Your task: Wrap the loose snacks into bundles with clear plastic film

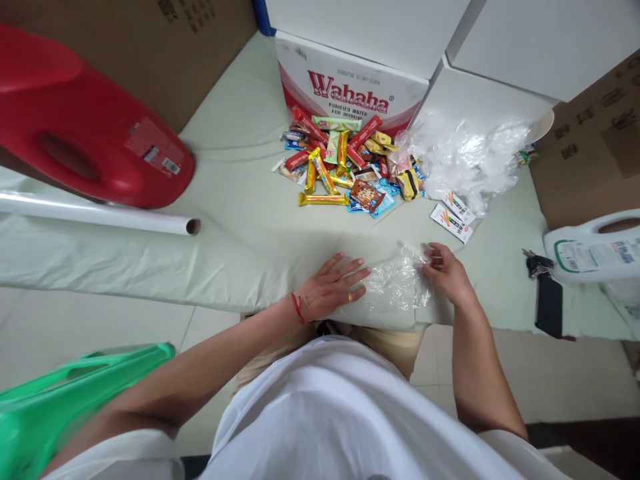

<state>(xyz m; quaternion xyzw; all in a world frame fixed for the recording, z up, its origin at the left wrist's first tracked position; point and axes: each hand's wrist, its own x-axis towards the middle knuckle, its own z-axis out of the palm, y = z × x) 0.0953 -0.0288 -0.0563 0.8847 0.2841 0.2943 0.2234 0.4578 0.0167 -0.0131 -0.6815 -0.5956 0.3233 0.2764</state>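
Observation:
A crinkled clear plastic bag (393,281) lies near the front edge of the cloth-covered table. My left hand (331,288) rests flat at the bag's left side, fingers stretched out, with a ring and a red string bracelet on it. At the bag's right side, my right hand (445,270) has its thumb and fingers closed on the plastic edge. Farther back sits a heap of wrapped snacks (345,160), in red, yellow, green and blue wrappers. Two small white packets (451,222) with orange pictures lie right of the heap, beside a pile of clear plastic bags (463,157).
A Wahaha carton (350,83) stands behind the snacks. At left are a large red jug (95,127) and a white roll (100,215). A white bottle (595,250), keys (537,264) and a black phone (549,303) lie at right. A green plastic stool (95,393) stands below left.

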